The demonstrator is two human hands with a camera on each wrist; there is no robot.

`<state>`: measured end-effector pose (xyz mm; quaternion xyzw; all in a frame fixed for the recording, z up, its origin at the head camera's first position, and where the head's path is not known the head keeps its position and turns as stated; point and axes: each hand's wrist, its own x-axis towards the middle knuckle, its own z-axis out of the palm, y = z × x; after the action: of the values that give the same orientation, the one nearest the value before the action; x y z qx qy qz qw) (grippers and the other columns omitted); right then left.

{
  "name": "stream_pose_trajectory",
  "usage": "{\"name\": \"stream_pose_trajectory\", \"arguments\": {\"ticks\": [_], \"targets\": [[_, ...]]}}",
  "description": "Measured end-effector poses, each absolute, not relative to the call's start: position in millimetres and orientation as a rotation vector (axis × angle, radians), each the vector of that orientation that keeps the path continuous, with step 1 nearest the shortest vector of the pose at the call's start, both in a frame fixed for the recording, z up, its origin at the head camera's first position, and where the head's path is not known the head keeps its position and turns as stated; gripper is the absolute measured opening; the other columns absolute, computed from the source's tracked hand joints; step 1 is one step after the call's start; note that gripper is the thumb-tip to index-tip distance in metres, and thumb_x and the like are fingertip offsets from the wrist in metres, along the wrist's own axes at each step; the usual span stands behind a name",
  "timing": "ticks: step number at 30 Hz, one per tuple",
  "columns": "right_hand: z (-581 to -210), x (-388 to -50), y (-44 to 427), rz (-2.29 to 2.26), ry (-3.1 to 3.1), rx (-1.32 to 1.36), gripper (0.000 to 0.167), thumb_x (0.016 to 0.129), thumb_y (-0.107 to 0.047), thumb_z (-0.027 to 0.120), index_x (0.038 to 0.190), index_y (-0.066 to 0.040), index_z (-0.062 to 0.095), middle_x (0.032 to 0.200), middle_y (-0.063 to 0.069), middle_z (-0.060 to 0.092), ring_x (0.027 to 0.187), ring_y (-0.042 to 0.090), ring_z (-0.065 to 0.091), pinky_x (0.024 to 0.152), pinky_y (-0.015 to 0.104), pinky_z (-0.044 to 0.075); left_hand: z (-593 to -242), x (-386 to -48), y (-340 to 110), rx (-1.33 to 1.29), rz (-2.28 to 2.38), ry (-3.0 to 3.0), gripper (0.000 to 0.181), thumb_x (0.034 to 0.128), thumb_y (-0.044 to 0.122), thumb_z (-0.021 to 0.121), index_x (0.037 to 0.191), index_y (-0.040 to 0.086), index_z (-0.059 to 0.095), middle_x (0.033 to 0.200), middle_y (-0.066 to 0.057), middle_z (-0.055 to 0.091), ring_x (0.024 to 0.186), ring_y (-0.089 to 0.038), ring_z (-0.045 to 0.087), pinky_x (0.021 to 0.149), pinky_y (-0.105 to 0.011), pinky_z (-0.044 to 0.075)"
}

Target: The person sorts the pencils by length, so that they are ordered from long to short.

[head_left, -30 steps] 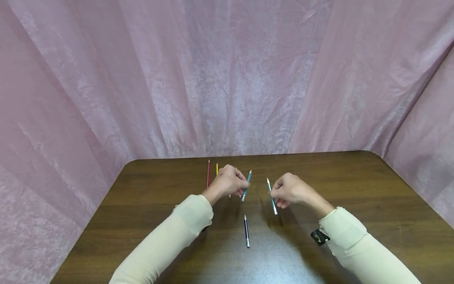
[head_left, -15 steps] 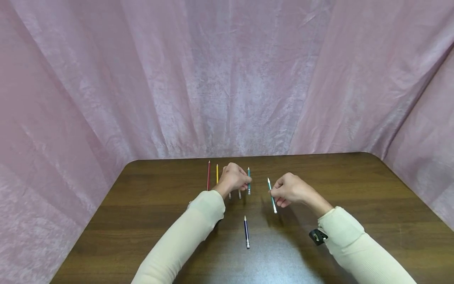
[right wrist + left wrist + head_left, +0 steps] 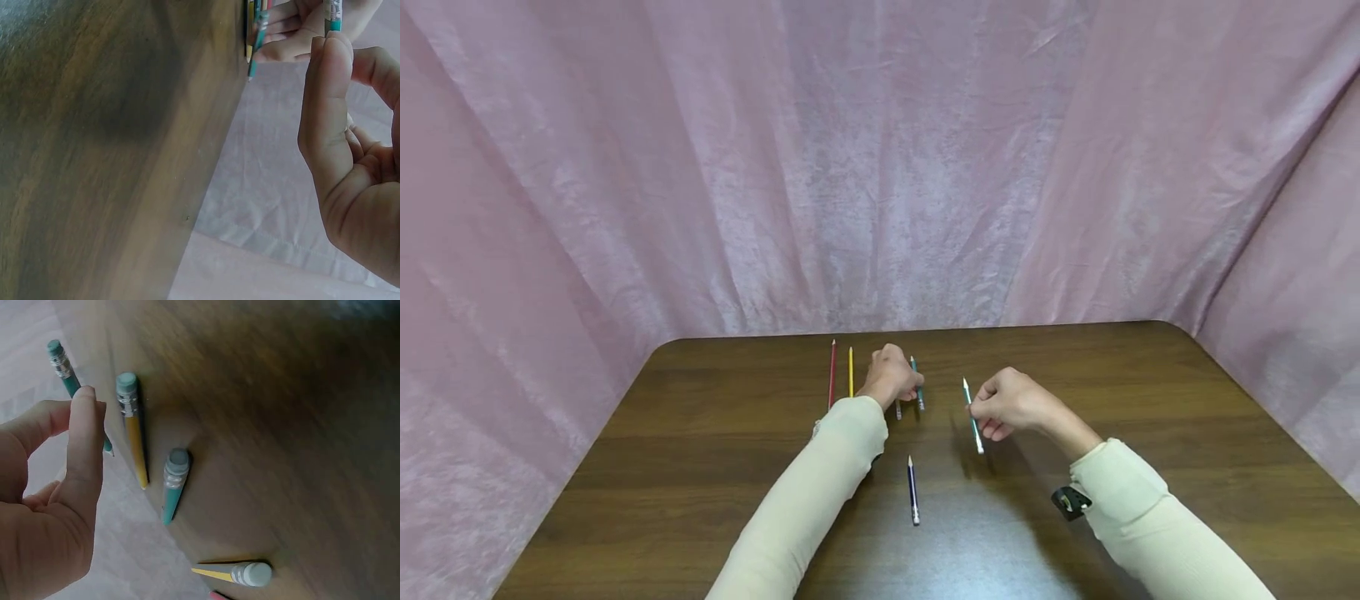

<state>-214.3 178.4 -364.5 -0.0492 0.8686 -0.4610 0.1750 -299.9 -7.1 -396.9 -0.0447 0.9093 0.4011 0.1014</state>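
Observation:
In the head view, the left hand (image 3: 892,373) is over the row's right end, its fingertips pinching a teal pencil (image 3: 918,392). The left wrist view shows this pencil's eraser end (image 3: 61,364) above the fingertips. Beside it lie a yellow pencil (image 3: 133,434), a teal one (image 3: 172,494) and another yellow one (image 3: 219,574). The right hand (image 3: 1011,404) pinches a second teal pencil (image 3: 973,421), tip pointing away; its metal band (image 3: 333,11) shows in the right wrist view. A dark blue pencil (image 3: 913,493) lies nearer, between the two arms.
A red pencil (image 3: 832,371) and a yellow pencil (image 3: 851,367) lie at the left end of the row, partly hidden by the left arm. The wooden table (image 3: 700,467) ends at a pink curtain (image 3: 880,167).
The left hand has carried its teal pencil away from the body, beside the row, and its slant has changed. The right hand has hardly moved. The head view has shifted slightly.

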Motion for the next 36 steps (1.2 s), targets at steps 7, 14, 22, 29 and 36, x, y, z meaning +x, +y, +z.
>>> {"name": "stream_pose_trajectory", "arguments": {"ticks": [7, 14, 22, 29, 36], "targets": [[-365.5, -211.8, 176.4, -1.313, 2.461, -0.15, 0.007, 0.084, -0.001, 0.062, 0.081, 0.004, 0.066, 0.061, 0.006, 0.063, 0.053, 0.011, 0.062, 0.053, 0.026, 0.06, -403.0, -303.6, -6.1, -0.046, 1.046, 2.788, 0.016, 0.084, 0.004, 0.077, 0.072, 0.003, 0.066, 0.074, -0.015, 0.068, 0.055, -0.02, 0.067, 0.043, -0.022, 0.054], [-362.5, -213.6, 176.9, -1.309, 2.474, -0.148, 0.008, 0.085, -0.003, 0.063, 0.082, 0.005, 0.066, 0.063, 0.008, 0.064, 0.054, 0.012, 0.063, 0.054, 0.027, 0.06, -403.4, -302.9, -2.3, -0.03, 0.976, 2.826, 0.019, 0.0826, 0.004, 0.079, 0.069, 0.003, 0.065, 0.067, -0.013, 0.066, 0.045, -0.014, 0.06, 0.037, -0.019, 0.049], [-359.8, -223.0, 175.7, -1.293, 2.472, -0.139, 0.008, 0.085, -0.002, 0.062, 0.082, 0.004, 0.067, 0.062, 0.008, 0.064, 0.054, 0.011, 0.062, 0.054, 0.027, 0.06, -404.3, -303.8, -3.3, -0.077, 1.05, 2.794, 0.014, 0.0815, -0.001, 0.078, 0.075, -0.001, 0.066, 0.061, -0.011, 0.063, 0.04, -0.011, 0.057, 0.038, -0.02, 0.051], [-363.3, -240.1, 176.0, -1.262, 2.475, -0.15, 0.01, 0.087, -0.002, 0.061, 0.084, 0.005, 0.066, 0.063, 0.007, 0.064, 0.054, 0.011, 0.062, 0.055, 0.027, 0.061, -407.1, -305.3, -6.6, -0.096, 1.1, 2.746, 0.011, 0.0816, -0.003, 0.076, 0.084, -0.002, 0.065, 0.066, -0.014, 0.062, 0.039, -0.012, 0.058, 0.042, -0.024, 0.056], [-371.3, -257.2, 169.8, -1.21, 2.489, -0.157, 0.01, 0.087, -0.001, 0.061, 0.084, 0.006, 0.067, 0.065, 0.009, 0.066, 0.055, 0.012, 0.064, 0.057, 0.029, 0.062, -408.1, -306.4, -8.2, -0.135, 1.06, 2.714, 0.013, 0.0822, -0.001, 0.077, 0.076, -0.004, 0.066, 0.06, -0.012, 0.063, 0.037, -0.01, 0.055, 0.045, -0.024, 0.057]]}}
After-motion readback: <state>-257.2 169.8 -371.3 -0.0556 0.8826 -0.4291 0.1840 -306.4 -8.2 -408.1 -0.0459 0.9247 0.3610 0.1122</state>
